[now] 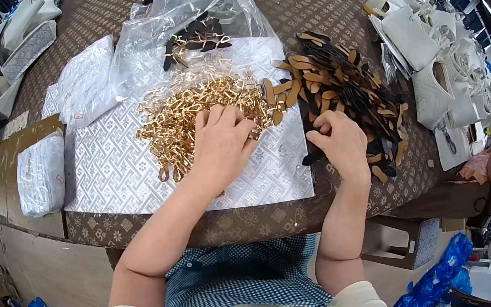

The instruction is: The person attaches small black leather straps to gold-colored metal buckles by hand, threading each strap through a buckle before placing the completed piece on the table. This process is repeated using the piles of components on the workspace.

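A heap of gold-coloured metal clasps (pixel 173 116) lies on a white patterned sheet (pixel 108 167). My left hand (pixel 223 141) rests on its near right side, fingers curled down among the metal. Thumb and forefinger are close together; whatever lies between them is too small to make out. To the right spreads a pile of small strap tabs (pixel 351 74), black on one face and tan on the other. At its near left edge is my right hand (pixel 343 142), thumb and forefinger brought together in a pinch. What that pinch holds is hidden.
Behind the clasps, a clear plastic bag (pixel 198 8) holds black tabs with gold clasps. White wrapped packets (pixel 42 174) lie at left. Pale bag bodies (pixel 428 56) are stacked on the right, with more pale pieces (pixel 19 41) at far left. The brown patterned tabletop (pixel 262 221) curves toward me.
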The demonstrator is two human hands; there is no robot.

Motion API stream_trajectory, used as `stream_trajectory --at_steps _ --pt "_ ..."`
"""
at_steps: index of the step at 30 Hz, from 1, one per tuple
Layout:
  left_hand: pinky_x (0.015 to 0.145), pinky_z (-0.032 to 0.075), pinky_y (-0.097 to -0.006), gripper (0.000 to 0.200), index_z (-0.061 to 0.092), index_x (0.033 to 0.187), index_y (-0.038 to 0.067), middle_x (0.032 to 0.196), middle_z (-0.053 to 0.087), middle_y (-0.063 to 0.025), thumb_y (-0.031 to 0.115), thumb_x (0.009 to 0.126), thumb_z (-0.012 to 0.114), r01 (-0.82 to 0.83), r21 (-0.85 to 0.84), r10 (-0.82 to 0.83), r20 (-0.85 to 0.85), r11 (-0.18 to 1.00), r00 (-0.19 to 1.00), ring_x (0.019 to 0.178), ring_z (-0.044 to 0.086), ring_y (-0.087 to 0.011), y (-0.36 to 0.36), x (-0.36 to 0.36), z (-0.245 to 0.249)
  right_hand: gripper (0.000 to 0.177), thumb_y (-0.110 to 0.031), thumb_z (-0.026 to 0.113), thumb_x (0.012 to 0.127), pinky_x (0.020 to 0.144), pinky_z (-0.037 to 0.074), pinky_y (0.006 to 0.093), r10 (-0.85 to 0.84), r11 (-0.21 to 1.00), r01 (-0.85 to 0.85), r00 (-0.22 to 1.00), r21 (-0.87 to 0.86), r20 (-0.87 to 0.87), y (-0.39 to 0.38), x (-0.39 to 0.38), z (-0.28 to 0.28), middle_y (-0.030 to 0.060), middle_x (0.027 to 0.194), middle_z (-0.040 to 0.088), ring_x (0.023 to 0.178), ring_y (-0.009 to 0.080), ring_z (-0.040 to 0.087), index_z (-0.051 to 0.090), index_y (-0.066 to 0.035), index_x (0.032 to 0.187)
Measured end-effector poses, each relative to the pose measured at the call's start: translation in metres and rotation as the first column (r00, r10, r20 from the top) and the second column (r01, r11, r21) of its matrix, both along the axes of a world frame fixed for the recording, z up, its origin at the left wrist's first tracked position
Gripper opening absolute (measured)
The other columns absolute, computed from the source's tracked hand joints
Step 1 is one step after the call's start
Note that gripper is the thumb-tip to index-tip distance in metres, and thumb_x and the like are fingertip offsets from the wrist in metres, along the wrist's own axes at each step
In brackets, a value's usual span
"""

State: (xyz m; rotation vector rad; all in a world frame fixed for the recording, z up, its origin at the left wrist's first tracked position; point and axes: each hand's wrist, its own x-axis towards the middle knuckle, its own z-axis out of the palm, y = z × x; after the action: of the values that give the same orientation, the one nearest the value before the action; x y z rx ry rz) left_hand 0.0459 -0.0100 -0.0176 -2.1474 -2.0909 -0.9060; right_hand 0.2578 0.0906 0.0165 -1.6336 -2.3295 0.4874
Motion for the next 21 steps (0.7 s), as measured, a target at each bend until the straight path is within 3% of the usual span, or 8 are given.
stream_trajectory --at_steps 6,10,11,12,14,16,18,21 --pt "0.093 0.034 -0.04 0.015 0.068 0.087 0.011 0.094 0.057 -0.0027 0.023 0.079 0.072 0.031 -0.079 -0.038 -0.088 0.996 0.995 0.1 0.051 -0.021 -0.002 0.003 0.004 0.023 -0.021 0.074 0.071 0.065 0.046 0.0345 0.055 0.998 -0.056 0.996 -0.019 -0.066 0.005 0.005 -0.009 0.0069 0.073 0.064 0.066 0.0213 0.06 0.067 -0.002 0.079" --pt "0.087 0.042 -0.0392 0.019 0.066 0.092 0.008 0.091 0.062 -0.0045 0.023 0.082 0.072 0.043 0.027 -0.049 0.297 0.999 0.954 0.093 0.057 -0.0226 0.001 -0.004 0.003 0.024 -0.021 0.076 0.07 0.066 0.047 0.0332 0.023 0.995 -0.023 1.0 -0.096 0.003 0.005 0.005 -0.006 0.0072 0.076 0.065 0.067 0.0197 0.061 0.067 -0.002 0.081" --pt "0.083 0.046 -0.0377 0.021 0.066 0.094 0.008 0.091 0.064 -0.0058 0.022 0.082 0.073 0.033 0.061 -0.057 0.454 0.998 0.889 0.088 0.06 -0.022 0.002 -0.006 0.001 0.024 -0.022 0.076 0.07 0.068 0.047 0.0344 0.019 0.993 -0.022 1.0 -0.117 -0.025 0.004 0.006 -0.003 0.0067 0.078 0.066 0.072 0.0209 0.062 0.067 -0.003 0.082" --pt "0.069 0.05 -0.0294 0.018 0.066 0.098 0.006 0.089 0.066 -0.0047 0.018 0.086 0.073 0.003 0.0 -0.002 0.694 1.0 0.72 0.075 0.061 -0.015 0.0 -0.003 0.004 0.024 -0.023 0.076 0.07 0.07 0.048 0.0355 0.015 0.99 -0.022 0.999 -0.138 -0.052 0.003 0.007 0.0 0.0063 0.081 0.066 0.076 0.022 0.062 0.068 -0.004 0.083" --pt "0.061 0.045 -0.0222 0.018 0.065 0.101 0.003 0.082 0.062 -0.0004 0.015 0.09 0.071 0.017 -0.017 0.005 0.847 1.0 0.532 0.069 0.055 -0.0067 -0.005 -0.003 0.01 0.024 -0.023 0.076 0.07 0.072 0.049 0.0367 0.014 0.987 -0.027 0.997 -0.156 -0.081 0.0 0.009 0.003 0.0055 0.083 0.066 0.08 0.023 0.063 0.068 -0.005 0.084" --pt "0.054 0.042 -0.0182 0.016 0.064 0.106 0.002 0.076 0.058 0.0021 0.013 0.094 0.066 0.037 -0.047 0.027 0.909 0.998 0.416 0.064 0.052 -0.0029 -0.006 -0.007 0.012 0.024 -0.022 0.076 0.07 0.073 0.049 0.0368 0.011 0.988 -0.024 0.996 -0.152 -0.084 -0.002 0.014 0.004 0.0049 0.085 0.065 0.081 0.0226 0.063 0.068 -0.005 0.085" --pt "0.06 0.045 -0.0196 0.018 0.066 0.111 0.003 0.087 0.06 0.0006 0.007 0.094 0.064 0.057 -0.049 0.027 0.94 0.997 0.34 0.069 0.055 -0.0043 -0.006 -0.011 0.012 0.023 -0.022 0.076 0.071 0.074 0.048 0.0371 0.022 0.992 -0.032 0.996 -0.12 -0.082 -0.004 0.015 0.0 0.0045 0.085 0.065 0.084 0.0225 0.062 0.068 -0.006 0.086" --pt "0.06 0.047 -0.0189 0.025 0.063 0.12 0.002 0.085 0.059 0.0005 0.005 0.096 0.059 0.047 -0.011 -0.01 0.908 0.999 0.418 0.068 0.057 -0.0058 -0.006 -0.008 0.014 0.022 -0.021 0.076 0.071 0.076 0.048 0.0375 0.019 0.996 -0.022 0.999 -0.091 -0.034 -0.01 0.018 -0.002 0.0044 0.085 0.064 0.088 0.0231 0.061 0.067 -0.006 0.086"
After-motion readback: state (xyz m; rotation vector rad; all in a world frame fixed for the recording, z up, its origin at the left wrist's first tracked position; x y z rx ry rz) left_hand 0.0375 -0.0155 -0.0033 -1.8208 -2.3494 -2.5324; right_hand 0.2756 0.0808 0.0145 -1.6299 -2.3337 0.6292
